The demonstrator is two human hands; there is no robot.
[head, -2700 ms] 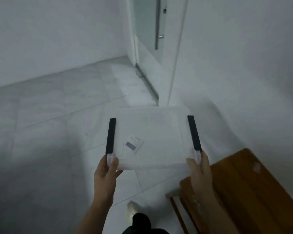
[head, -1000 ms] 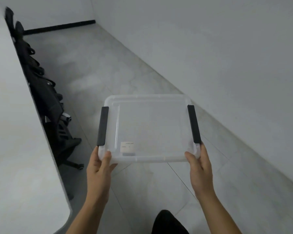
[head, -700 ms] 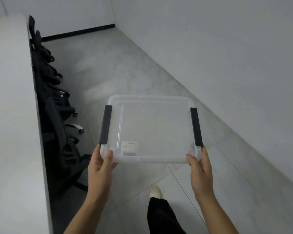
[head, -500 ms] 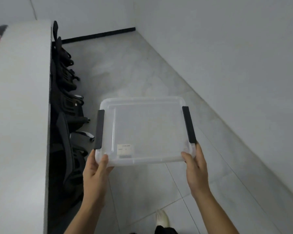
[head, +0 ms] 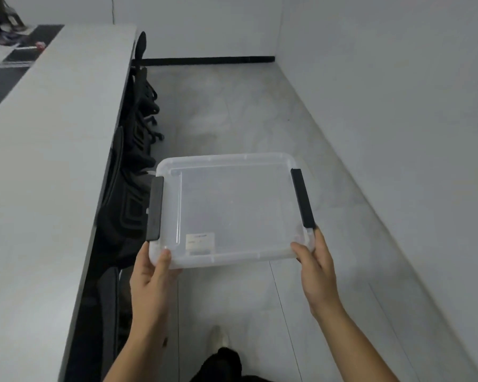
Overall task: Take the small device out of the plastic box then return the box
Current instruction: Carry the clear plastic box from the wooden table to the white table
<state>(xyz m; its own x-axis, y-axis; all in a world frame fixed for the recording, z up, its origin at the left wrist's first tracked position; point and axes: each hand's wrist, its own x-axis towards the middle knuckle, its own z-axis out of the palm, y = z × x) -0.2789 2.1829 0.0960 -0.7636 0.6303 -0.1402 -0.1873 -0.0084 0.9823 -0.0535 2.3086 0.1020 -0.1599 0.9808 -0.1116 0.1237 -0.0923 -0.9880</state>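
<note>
I hold a clear plastic box (head: 232,205) with its lid on, level at waist height over the floor. A black latch (head: 155,208) runs along its left side and another black latch (head: 302,198) along its right. A small white label (head: 199,241) shows near the front left. My left hand (head: 152,274) grips the front left corner, thumb on the lid. My right hand (head: 316,268) grips the front right corner. I cannot make out any small device through the lid.
A long white table (head: 47,161) runs along the left, with dark items at its far end. Black office chairs (head: 133,172) are tucked under its right edge. A white wall (head: 398,106) bounds the right. Grey tiled floor (head: 232,111) stretches ahead to a black skirting strip.
The view has swung from a doorway and wooden bench to this aisle. The table now fills more of the left side. Both hands keep the same hold on the box.
</note>
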